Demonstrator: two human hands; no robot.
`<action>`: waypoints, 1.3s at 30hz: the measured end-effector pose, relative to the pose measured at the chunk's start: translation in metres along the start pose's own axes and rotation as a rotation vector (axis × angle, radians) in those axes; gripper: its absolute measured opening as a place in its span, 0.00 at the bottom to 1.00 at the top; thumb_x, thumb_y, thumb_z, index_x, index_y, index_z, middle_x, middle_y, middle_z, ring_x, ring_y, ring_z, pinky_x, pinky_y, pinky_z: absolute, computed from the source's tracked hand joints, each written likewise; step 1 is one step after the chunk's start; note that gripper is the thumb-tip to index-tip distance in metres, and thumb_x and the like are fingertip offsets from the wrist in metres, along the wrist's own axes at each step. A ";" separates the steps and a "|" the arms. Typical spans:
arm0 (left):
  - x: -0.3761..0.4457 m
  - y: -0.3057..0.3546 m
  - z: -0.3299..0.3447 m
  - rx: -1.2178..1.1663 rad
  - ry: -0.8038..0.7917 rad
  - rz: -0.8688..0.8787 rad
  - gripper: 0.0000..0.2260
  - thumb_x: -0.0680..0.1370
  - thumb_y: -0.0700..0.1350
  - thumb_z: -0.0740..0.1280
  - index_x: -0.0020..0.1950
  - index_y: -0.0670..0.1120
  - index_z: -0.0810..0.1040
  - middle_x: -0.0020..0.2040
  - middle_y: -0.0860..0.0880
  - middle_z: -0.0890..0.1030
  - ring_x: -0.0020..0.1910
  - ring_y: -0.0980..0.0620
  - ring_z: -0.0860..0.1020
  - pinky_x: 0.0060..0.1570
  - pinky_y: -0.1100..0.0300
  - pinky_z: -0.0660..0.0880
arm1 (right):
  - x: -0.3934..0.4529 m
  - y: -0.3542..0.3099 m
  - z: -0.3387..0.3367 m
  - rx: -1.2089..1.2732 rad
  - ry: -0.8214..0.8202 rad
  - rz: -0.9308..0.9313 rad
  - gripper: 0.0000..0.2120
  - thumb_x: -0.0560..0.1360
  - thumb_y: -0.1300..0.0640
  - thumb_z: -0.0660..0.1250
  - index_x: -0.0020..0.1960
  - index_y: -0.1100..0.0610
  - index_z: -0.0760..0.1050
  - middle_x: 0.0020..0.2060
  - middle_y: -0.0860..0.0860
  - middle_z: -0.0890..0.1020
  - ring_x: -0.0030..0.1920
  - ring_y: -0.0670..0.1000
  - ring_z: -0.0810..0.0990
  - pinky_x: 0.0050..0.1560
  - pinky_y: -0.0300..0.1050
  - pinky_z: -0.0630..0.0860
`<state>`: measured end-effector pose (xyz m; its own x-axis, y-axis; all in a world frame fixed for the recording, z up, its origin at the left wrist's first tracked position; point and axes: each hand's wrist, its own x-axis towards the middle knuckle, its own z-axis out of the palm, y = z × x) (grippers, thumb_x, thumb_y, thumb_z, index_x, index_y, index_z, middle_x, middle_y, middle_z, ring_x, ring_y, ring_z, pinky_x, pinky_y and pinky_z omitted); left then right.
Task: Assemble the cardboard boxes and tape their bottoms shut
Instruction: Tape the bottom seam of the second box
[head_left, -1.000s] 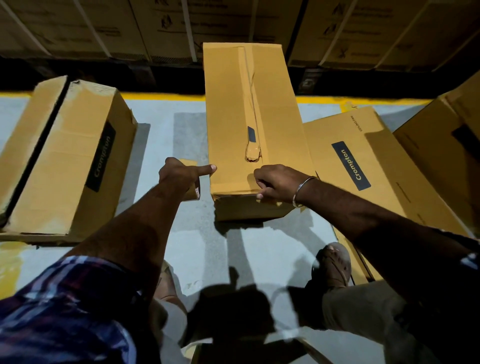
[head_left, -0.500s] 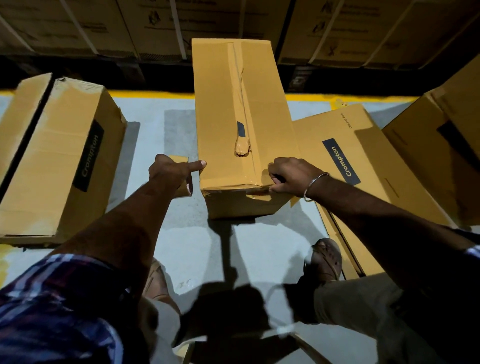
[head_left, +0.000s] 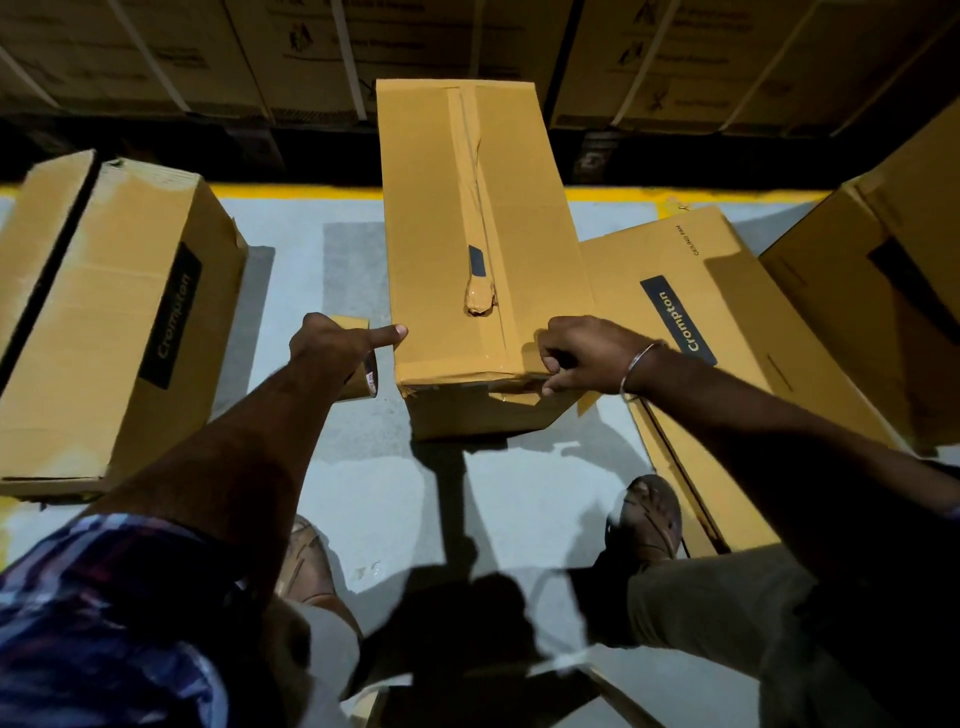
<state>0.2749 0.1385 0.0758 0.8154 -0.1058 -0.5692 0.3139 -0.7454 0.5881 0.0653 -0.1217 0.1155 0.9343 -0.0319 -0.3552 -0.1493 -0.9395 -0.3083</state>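
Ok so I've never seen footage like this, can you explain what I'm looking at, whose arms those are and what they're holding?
There is no machine here. A person wears a camera on the head, so the single view looks forward and down at their own arms. They stand on a grey floor among cardboard boxes. The middle box has brown tape along its centre seam. The left hand grips a tape roll, with one finger pointing at the box's near corner. The right hand pinches the tape at the box's near edge. Another box stands at left, and a flattened box lies at right. Stacked cartons line the back.
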 end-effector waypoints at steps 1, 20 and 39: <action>0.001 -0.001 0.000 -0.003 0.001 0.003 0.37 0.58 0.66 0.84 0.49 0.41 0.76 0.42 0.42 0.81 0.41 0.46 0.80 0.38 0.55 0.73 | -0.001 0.005 -0.010 0.018 -0.023 0.004 0.12 0.71 0.51 0.78 0.45 0.51 0.75 0.43 0.47 0.76 0.42 0.48 0.73 0.37 0.45 0.68; 0.003 -0.003 -0.001 -0.007 -0.003 -0.001 0.48 0.46 0.74 0.81 0.50 0.39 0.81 0.40 0.40 0.85 0.36 0.45 0.79 0.40 0.53 0.76 | -0.029 0.033 0.016 0.193 0.211 0.352 0.17 0.67 0.58 0.82 0.44 0.54 0.73 0.40 0.49 0.76 0.42 0.55 0.76 0.35 0.44 0.67; 0.003 -0.004 0.002 -0.025 -0.015 -0.021 0.34 0.58 0.67 0.84 0.44 0.41 0.75 0.37 0.43 0.78 0.40 0.45 0.76 0.43 0.51 0.73 | -0.024 0.032 0.050 0.690 0.181 0.785 0.19 0.73 0.63 0.76 0.61 0.59 0.74 0.49 0.62 0.84 0.44 0.59 0.87 0.45 0.54 0.85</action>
<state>0.2755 0.1398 0.0705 0.8007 -0.1003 -0.5906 0.3435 -0.7308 0.5899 0.0222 -0.1345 0.0701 0.5217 -0.6498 -0.5528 -0.8304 -0.2381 -0.5037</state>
